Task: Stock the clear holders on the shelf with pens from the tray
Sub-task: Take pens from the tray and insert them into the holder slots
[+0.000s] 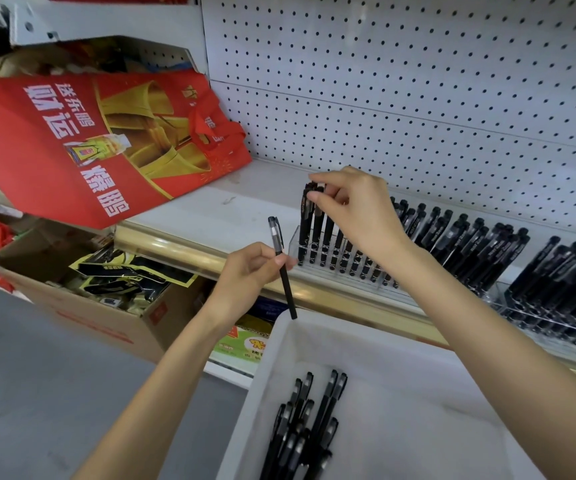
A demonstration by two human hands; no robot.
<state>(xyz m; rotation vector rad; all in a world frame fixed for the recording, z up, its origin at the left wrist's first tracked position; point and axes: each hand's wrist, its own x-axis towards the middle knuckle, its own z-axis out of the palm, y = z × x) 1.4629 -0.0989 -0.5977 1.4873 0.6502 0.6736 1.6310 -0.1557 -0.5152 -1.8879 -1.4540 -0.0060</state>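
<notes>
Pens [309, 216] in the holder [295, 242], pinched by the right hand [355, 209], could be toppled by a crooked push; a spare pen [281, 261] is gripped by the left hand [248, 271].

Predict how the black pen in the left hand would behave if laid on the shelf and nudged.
The pen looks stiff: it is straight though the left hand pinches it only mid-barrel. Probably light, as fingertips alone carry it. On the shelf it might roll, until its cap clip catches.
</notes>
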